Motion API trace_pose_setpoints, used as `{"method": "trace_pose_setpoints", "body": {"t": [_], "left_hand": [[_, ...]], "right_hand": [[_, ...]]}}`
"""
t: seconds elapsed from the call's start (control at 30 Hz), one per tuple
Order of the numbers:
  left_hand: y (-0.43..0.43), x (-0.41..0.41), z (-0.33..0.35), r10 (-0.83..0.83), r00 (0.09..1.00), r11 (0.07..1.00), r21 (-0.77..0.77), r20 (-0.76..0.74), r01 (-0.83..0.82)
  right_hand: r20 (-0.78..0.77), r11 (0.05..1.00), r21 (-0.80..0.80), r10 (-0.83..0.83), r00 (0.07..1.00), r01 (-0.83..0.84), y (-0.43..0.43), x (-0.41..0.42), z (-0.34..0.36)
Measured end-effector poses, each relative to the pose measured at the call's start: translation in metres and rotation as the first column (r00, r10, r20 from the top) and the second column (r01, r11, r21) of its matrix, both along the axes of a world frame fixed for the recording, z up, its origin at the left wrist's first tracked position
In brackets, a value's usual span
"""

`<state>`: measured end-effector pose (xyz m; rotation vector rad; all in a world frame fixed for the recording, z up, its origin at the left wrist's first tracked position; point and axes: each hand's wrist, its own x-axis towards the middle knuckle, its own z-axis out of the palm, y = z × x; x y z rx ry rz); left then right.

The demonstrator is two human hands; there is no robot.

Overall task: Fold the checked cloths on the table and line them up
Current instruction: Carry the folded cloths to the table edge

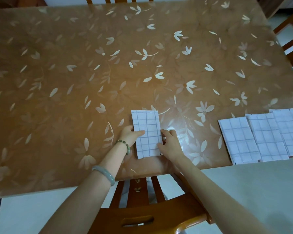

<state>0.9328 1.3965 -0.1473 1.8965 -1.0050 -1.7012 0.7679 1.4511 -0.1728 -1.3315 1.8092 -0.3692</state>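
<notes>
Squaring up a folded checked cloth (146,130) looks like the step in hand: it lies flat as a narrow upright rectangle near the front edge of the counter (91,65), straight ahead of the person. The left hand (131,135) has its grip on the cloth's left long edge, thumb laid across the top and fingers curled at the border. The right hand (170,144) does the same on the right long edge, fingers bent against it and thumb low on the fabric. Both seem to pinch the cloth lightly. Whether any fingertips reach underneath cannot be made out.

Well apart to the right, three folded cloths (267,137) already lie in a row at the counter's front edge, each overlapping its neighbour a little and all slightly slanted. No unfolded cloth is in sight, so the task appears close to done.

The next move probably calls for lifting or sliding this piece rightward without letting the layers slip, then setting it beside the leftmost of the row at the same slant.

No brand, label or legible writing shows. The only marks are the grey-blue grid and a few small dark ticks along the hems.
</notes>
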Motion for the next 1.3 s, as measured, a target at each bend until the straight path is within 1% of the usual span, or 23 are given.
{"method": "trace_pose_setpoints", "body": {"t": [0.07,0.1,0.17,0.23,0.27,0.33,0.4,0.47,0.53,0.57,0.63,0.7,0.77,0.8,0.87,0.97,1.07,1.17,1.23,1.3], "left_hand": [[0.004,-0.003,0.002,-0.006,0.997,0.999,0.036,-0.078,0.009],[0.006,-0.005,0.004,0.021,0.992,0.999,0.051,-0.125,-0.015],[0.011,-0.007,0.007,0.099,0.967,0.994,0.072,-0.235,-0.084],[0.014,-0.009,0.014,0.13,0.935,0.991,0.066,-0.331,-0.114],[0.016,-0.009,0.019,0.13,0.916,0.991,0.061,-0.379,-0.115],[0.02,-0.009,0.03,0.114,0.878,0.993,0.052,-0.465,-0.102],[0.023,-0.008,0.039,0.091,0.853,0.996,0.042,-0.515,-0.081],[0.023,-0.006,0.048,0.091,0.85,0.996,0.03,-0.518,-0.089],[0.02,-0.003,0.058,0.105,0.847,0.994,0.022,-0.521,-0.109],[0.018,-0.001,0.065,0.116,0.842,0.992,0.022,-0.527,-0.123],[0.014,0.002,0.079,0.111,0.858,0.992,-0.002,-0.501,-0.13],[0.009,0.005,0.09,0.056,0.897,0.995,-0.049,-0.439,-0.086],[0.006,0.009,0.105,-0.023,0.925,0.996,-0.089,-0.38,-0.012],[0.006,0.009,0.112,-0.061,0.931,0.994,-0.103,-0.36,0.025],[0.01,0.004,0.123,-0.136,0.932,0.986,-0.135,-0.335,0.095],[0.018,-0.014,0.139,-0.246,0.918,0.963,-0.186,-0.31,0.195],[0.029,-0.043,0.151,-0.362,0.886,0.926,-0.217,-0.288,0.308],[0.042,-0.082,0.162,-0.457,0.838,0.886,-0.241,-0.298,0.397],[0.052,-0.109,0.166,-0.494,0.813,0.867,-0.244,-0.309,0.434],[0.061,-0.136,0.168,-0.542,0.784,0.839,-0.253,-0.301,0.483]], "right_hand": [[0.045,0.999,0.016,-0.032,0.998,0.032,0.0,-0.002,0.001],[0.088,0.998,0.013,-0.059,0.994,0.058,0.0,-0.003,0.004],[0.242,0.989,-0.006,-0.142,0.96,0.147,0.001,-0.008,0.012],[0.465,0.97,0.062,-0.235,0.854,0.233,0.002,-0.012,0.029],[0.552,0.963,0.123,-0.267,0.79,0.24,0.001,-0.014,0.037],[0.658,0.958,0.23,-0.281,0.699,0.169,0.004,-0.018,0.051],[0.729,0.949,0.291,-0.3,0.616,0.118,0.008,-0.018,0.066],[0.73,0.941,0.316,-0.324,0.601,0.124,0.014,-0.018,0.08],[0.693,0.945,0.302,-0.309,0.652,0.126,0.019,-0.021,0.092],[0.656,0.947,0.296,-0.294,0.696,0.121,0.023,-0.022,0.095],[0.591,0.948,0.296,-0.281,0.756,0.121,0.033,-0.022,0.104],[0.558,0.944,0.296,-0.296,0.775,0.147,0.047,-0.02,0.117],[0.543,0.933,0.307,-0.333,0.771,0.187,0.062,-0.017,0.128],[0.552,0.921,0.327,-0.369,0.748,0.214,0.071,-0.017,0.135],[0.603,0.892,0.357,-0.446,0.662,0.276,0.091,-0.023,0.146],[0.661,0.84,0.329,-0.531,0.53,0.432,0.122,-0.036,0.162],[0.699,0.746,0.304,-0.597,0.393,0.592,0.156,-0.054,0.171],[0.722,0.61,0.268,-0.64,0.264,0.746,0.184,-0.076,0.173],[0.746,0.524,0.274,-0.645,0.166,0.806,0.201,-0.093,0.174],[0.761,0.46,0.277,-0.641,0.1,0.843,0.217,-0.11,0.178]]}}
